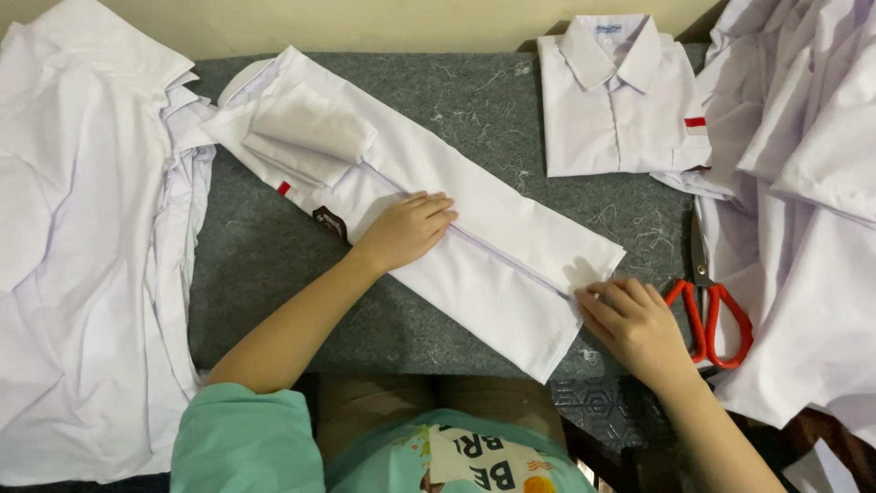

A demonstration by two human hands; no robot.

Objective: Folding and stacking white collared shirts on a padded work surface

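Hands work a white shirt (474, 246) folded into a long strip running from ten o'clock to four o'clock across the grey felt table (265, 265): the left hand (406, 230) lies flat on its middle, fingers together and gripping nothing, while the right hand (634, 319) pinches the hem corner at four o'clock, thumb hidden under the cloth. Red-handled scissors (707, 306) at three o'clock are half buried by the heap of white shirts (803, 201), itself cut off by the edge. A folded shirt (620, 100) sits at one o'clock, another white pile (82, 256) at nine.
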